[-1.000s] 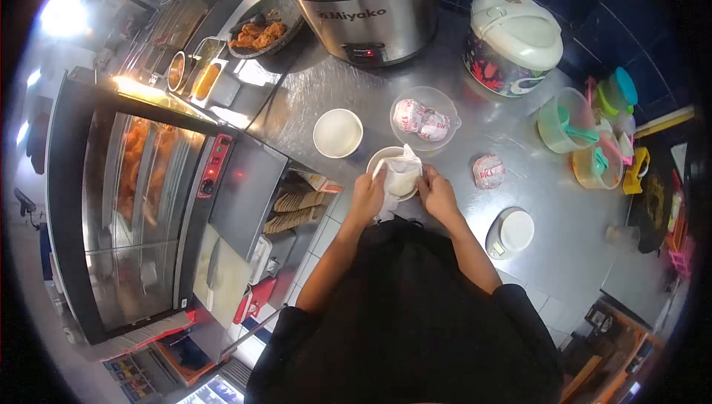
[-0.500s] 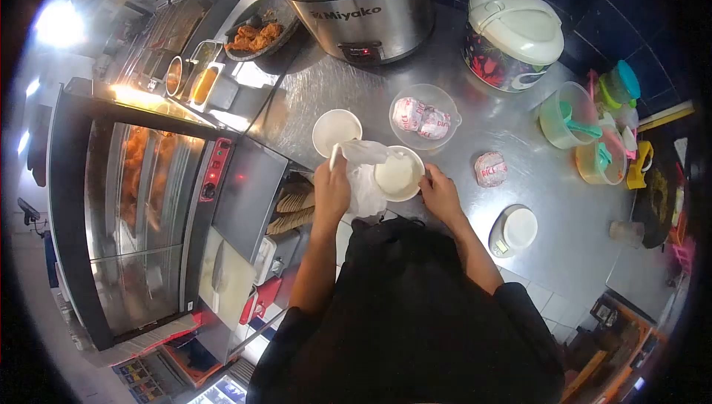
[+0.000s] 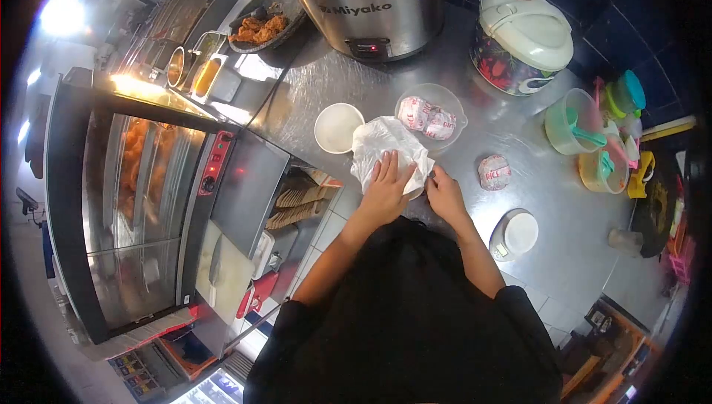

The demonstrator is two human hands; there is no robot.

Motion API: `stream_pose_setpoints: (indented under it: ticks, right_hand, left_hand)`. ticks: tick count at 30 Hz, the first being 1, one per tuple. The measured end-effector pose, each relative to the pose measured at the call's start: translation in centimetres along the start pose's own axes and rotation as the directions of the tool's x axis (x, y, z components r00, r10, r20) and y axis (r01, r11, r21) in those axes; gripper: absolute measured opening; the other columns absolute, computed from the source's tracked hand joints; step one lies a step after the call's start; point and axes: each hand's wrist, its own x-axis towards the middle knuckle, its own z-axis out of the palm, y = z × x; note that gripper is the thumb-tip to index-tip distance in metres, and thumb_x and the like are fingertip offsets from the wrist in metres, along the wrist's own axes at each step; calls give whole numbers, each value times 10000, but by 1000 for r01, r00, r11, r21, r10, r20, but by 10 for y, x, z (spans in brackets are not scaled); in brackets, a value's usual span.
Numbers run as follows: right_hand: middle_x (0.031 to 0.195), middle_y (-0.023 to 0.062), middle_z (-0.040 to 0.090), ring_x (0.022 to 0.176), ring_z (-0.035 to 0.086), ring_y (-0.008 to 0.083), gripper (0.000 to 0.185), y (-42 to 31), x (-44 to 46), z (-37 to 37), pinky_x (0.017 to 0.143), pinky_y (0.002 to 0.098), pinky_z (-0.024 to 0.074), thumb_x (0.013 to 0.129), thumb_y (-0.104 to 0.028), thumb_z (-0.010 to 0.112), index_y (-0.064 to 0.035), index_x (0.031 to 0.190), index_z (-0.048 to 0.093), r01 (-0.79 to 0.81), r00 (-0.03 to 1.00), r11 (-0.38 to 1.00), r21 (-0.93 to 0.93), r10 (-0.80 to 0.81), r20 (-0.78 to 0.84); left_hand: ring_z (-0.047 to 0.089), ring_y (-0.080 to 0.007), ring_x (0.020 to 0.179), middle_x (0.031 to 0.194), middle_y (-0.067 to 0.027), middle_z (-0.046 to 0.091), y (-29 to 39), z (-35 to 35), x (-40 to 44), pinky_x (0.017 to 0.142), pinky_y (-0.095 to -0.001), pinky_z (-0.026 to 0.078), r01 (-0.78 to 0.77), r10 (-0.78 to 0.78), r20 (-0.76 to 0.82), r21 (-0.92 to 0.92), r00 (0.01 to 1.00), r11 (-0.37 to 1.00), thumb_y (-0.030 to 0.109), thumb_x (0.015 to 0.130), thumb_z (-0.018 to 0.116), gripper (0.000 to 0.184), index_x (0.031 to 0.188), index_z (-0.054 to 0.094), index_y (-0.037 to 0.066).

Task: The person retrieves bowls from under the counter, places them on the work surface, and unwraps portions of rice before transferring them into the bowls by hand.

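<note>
Since half a second ago the paper sheet (image 3: pixel 386 144) has swung in from the left and now lies spread over the bowl (image 3: pixel 416 194), hiding its inside; only a sliver of rim shows at the near right. Left hand (image 3: pixel 386 195) has come across with it: open, palm down, fingers fanned flat on the paper. Right hand (image 3: pixel 446 195) keeps to the bowl's right edge, fingers curled in; cannot tell whether it pinches rim, paper or both. Second white bowl (image 3: pixel 339 128) just beside the paper's far left edge, on the worktop (image 3: pixel 571 207). Beyond the paper, a clear tub (image 3: pixel 462 110) with two wrapped bundles (image 3: pixel 428 119), red print on white. Single wrapped bundle (image 3: pixel 495 173) right of the right hand, apart from it; kitchen scale (image 3: pixel 520 233) nearer the body. Steel rice cooker (image 3: pixel 363 18) at the back.
</note>
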Motion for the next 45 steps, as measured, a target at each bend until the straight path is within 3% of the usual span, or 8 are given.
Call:
stream_pose_setpoints:
  ticks: [11, 14, 17, 21, 25, 28, 32, 45]
  right_hand:
    - [827, 235, 668, 756, 669, 406, 199, -10, -3, -6, 664, 455, 508, 920, -126, 530, -18, 1085, 559, -112, 994, 987, 112, 109, 30]
    - [801, 228, 667, 699, 682, 364, 193, -1, -1, -5, 636, 436, 518, 917, -118, 542, -19, 1081, 559, -80, 997, 991, 110, 78, 22]
    - [777, 219, 662, 665, 687, 325, 190, 5, -3, 0, 627, 429, 524, 909, -114, 559, -17, 1072, 559, -92, 996, 958, 270, 85, 39]
    - [778, 219, 661, 673, 685, 339, 191, -8, -5, -6, 633, 441, 524, 905, -108, 568, -17, 1073, 559, -69, 998, 976, 208, 70, -1]
    - [824, 238, 664, 758, 667, 412, 228, 10, -2, -2, 675, 470, 517, 910, -107, 561, -20, 1120, 552, 5, 1000, 998, 61, -4, -16]
    - [855, 245, 664, 826, 645, 447, 261, 5, -1, -8, 710, 488, 508, 914, -117, 556, -23, 1157, 541, -85, 994, 988, 127, 75, 82]
    - [871, 235, 670, 847, 647, 443, 271, 1, 1, -9, 724, 490, 505, 925, -126, 554, -34, 1179, 536, -73, 996, 991, 111, 67, 59]
    - [851, 231, 668, 806, 652, 426, 286, -17, 3, -20, 693, 476, 495, 938, -117, 546, -54, 1216, 523, -121, 987, 987, 107, 108, 119]
  left_hand:
    - [251, -525, 1388, 1488, -351, 265, 2, 13, 0, 1125, -593, 222, -30, 34, 171, -27, 985, 999, 391, 995, 428, 549, 1433, 431, 61]
    - [410, -473, 1312, 1409, -324, 419, -1, -5, 4, 1067, -557, 347, -81, 83, 168, -19, 982, 997, 396, 987, 421, 513, 1350, 536, 51]
    - [584, -427, 1097, 1124, -281, 621, -11, -30, 19, 950, -472, 444, 191, -91, 228, -469, 969, 862, 260, 938, 473, 352, 1132, 650, 25]
    - [664, -337, 686, 715, -153, 663, -23, -11, 32, 676, -434, 511, 23, 78, 294, -325, 952, 945, 151, 836, 566, 151, 804, 637, 21]
    - [672, -238, 571, 662, -137, 655, -15, -16, 62, 589, -387, 512, 103, 132, 523, -396, 842, 912, 96, 789, 560, 112, 776, 624, 4]
    - [676, -252, 561, 645, -141, 651, -14, -14, 79, 564, -393, 508, 310, -1, 748, -274, 664, 911, 65, 760, 559, 100, 781, 626, -7]
    - [671, -359, 738, 743, -174, 656, -25, 26, 58, 670, -443, 511, -148, 140, 429, -15, 892, 989, 45, 755, 585, 73, 794, 637, 12]
    - [669, -355, 824, 839, -176, 684, -30, 8, 82, 729, -432, 514, 158, -31, 719, -111, 694, 981, 56, 757, 570, 156, 888, 653, 41]
